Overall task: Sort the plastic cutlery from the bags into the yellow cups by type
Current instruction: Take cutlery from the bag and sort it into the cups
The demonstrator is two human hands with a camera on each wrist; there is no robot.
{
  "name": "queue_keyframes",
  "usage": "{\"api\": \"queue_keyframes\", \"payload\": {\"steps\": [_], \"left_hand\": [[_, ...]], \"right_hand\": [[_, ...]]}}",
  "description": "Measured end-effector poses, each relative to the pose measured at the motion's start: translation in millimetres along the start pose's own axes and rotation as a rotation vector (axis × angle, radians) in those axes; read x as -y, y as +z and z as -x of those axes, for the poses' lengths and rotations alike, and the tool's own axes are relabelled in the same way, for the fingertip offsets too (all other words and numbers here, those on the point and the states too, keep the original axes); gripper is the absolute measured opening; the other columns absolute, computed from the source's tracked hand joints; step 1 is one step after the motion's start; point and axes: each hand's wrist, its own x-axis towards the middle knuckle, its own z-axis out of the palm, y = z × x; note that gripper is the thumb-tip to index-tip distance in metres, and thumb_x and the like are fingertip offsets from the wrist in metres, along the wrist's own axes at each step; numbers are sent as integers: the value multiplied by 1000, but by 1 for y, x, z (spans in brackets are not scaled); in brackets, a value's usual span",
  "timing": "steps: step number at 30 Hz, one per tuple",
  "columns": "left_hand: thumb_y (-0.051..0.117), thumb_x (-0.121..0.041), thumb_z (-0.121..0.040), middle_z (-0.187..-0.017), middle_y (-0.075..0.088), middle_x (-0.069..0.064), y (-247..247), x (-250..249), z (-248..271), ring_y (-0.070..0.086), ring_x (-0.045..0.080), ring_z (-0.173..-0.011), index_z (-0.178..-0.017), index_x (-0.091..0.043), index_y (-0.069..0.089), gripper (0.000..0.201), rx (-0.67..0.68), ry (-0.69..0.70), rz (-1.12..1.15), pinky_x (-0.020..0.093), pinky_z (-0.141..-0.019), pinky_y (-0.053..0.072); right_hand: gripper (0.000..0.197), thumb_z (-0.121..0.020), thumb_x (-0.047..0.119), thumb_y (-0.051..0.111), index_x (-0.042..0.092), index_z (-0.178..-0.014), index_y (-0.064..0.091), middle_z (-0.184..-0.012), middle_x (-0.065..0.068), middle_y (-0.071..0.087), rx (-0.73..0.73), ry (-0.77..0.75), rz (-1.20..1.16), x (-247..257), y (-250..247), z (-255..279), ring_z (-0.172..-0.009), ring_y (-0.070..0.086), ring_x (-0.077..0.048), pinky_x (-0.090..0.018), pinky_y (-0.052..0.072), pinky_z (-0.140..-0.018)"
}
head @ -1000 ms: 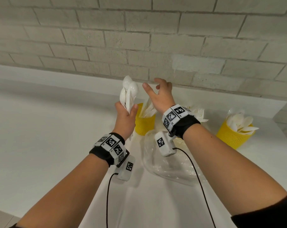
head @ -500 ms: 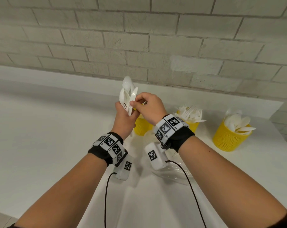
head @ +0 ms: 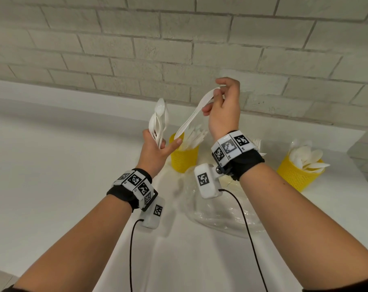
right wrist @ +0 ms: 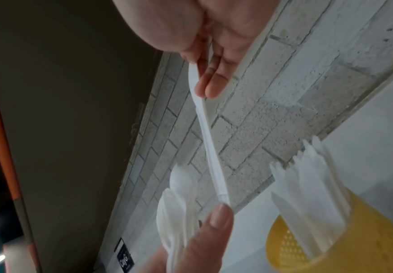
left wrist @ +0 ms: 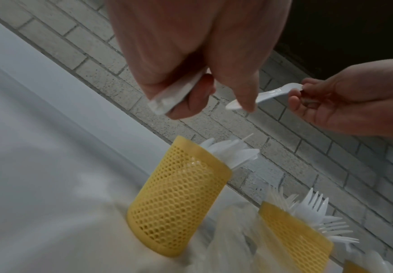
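Observation:
My left hand [head: 157, 144] grips a bundle of white plastic spoons [head: 158, 121] by the handles, bowls up; the handle ends [left wrist: 172, 99] stick out below its fingers. My right hand [head: 218, 98] pinches one single spoon [head: 193, 114] at its bowl end, up and to the right of the bundle. This spoon slants down-left, and its handle tip ends right by my left thumb [right wrist: 216, 221]. Behind the hands stands a yellow mesh cup of knives [head: 184, 157]. A cup of forks [left wrist: 293, 234] is beside it, and a cup of spoons [head: 296, 173] at the far right.
A crumpled clear plastic bag [head: 216, 211] lies on the white counter [head: 52, 175] under my right wrist. A grey brick wall [head: 178, 49] closes off the back. The counter's right end is just past the spoon cup.
My right hand closed on the bundle in my left hand, took one spoon by its bowl and drew it up and to the right. My left hand stayed put with the bundle.

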Motion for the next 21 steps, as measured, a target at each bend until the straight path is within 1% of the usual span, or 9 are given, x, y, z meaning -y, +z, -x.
{"api": "queue_keyframes", "payload": {"steps": [1,4,6,8,10,12,14,17,21], "left_hand": [[69,-35,-85,-79,40,-4,0,2,-1,39,8,-64,-106,-14,31,47,-6,-5,-11,16,-53,41],[52,-38,-95,-78,44,-5,0,9,-3,44,12,-66,-106,-18,35,29,-25,-43,26,24,-58,40],[48,-36,-98,-76,44,-6,2,9,-2,43,10,-63,-102,-22,37,18,-17,-26,72,26,-59,39],[46,-31,-99,-79,45,-7,3,6,0,44,8,-67,-104,-24,38,11,8,20,73,25,-64,41],[45,-22,-100,-85,46,-9,3,3,3,47,5,-73,-112,-23,38,14,35,78,69,19,-69,43],[45,-15,-99,-89,46,-10,2,1,5,48,5,-78,-114,-25,37,19,47,118,81,20,-75,44],[46,-10,-98,-91,47,-10,2,0,5,47,8,-83,-110,-32,38,26,46,148,96,25,-82,43],[47,-6,-98,-94,48,-10,4,-3,6,48,6,-89,-105,-36,42,32,30,180,145,26,-87,42],[48,-8,-97,-102,52,-8,14,-14,13,52,4,-94,-108,-41,43,35,72,214,177,29,-89,45]], "right_hand": [[21,-98,5,33,23,-102,45,-89,8,47,16,-1,12,-1,-1,-1,-52,52,-16,-26,49,-54],[16,-97,7,38,17,-98,50,-82,10,50,117,6,131,-12,4,1,-61,57,-25,-31,51,-60],[13,-95,8,43,12,-98,56,-81,4,56,191,-18,260,-26,7,6,-70,60,-28,-34,51,-66],[13,-93,13,50,14,-98,62,-90,-1,65,310,-31,443,-43,5,12,-85,62,-27,-31,49,-74],[17,-92,21,53,23,-98,69,-102,-5,68,415,-38,656,-52,3,17,-101,55,-28,-31,43,-84],[24,-95,25,48,22,-104,71,-113,-6,67,409,-97,726,-48,2,20,-108,48,-31,-33,35,-90],[28,-99,21,41,18,-109,67,-111,-4,67,351,-84,521,-31,-1,24,-106,53,-26,-31,35,-92],[26,-101,26,38,23,-116,59,-105,3,67,332,43,54,-6,-10,43,-93,60,-13,-32,48,-86],[30,-98,31,45,37,-127,49,-125,5,59,486,-32,-80,15,-20,67,-111,58,-8,-23,49,-93]]}}
